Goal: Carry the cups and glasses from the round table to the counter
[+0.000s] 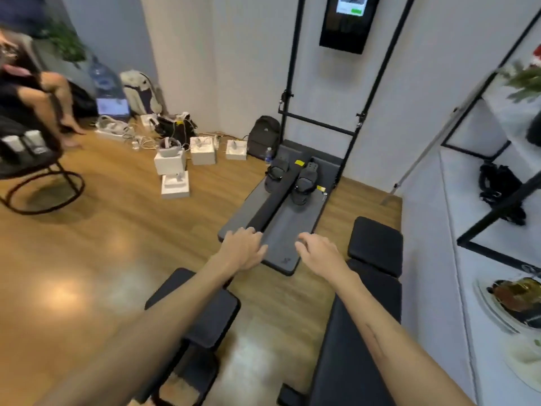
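Above the wooden floor [87, 244], left hand [243, 247] and right hand [319, 253] are hanging loosely spread, carrying nothing, presumably between loads.

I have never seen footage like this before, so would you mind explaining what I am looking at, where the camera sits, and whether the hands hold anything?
There is no machine here: a person wears one wide-angle camera on the head, looking forward and down. The left hand and right hand reach out in front, fingers relaxed, holding nothing. Below them on the wooden floor lies a grey exercise platform with black padded benches beside it. White boxes stand near the wall. No cups, glasses or round table are in view.
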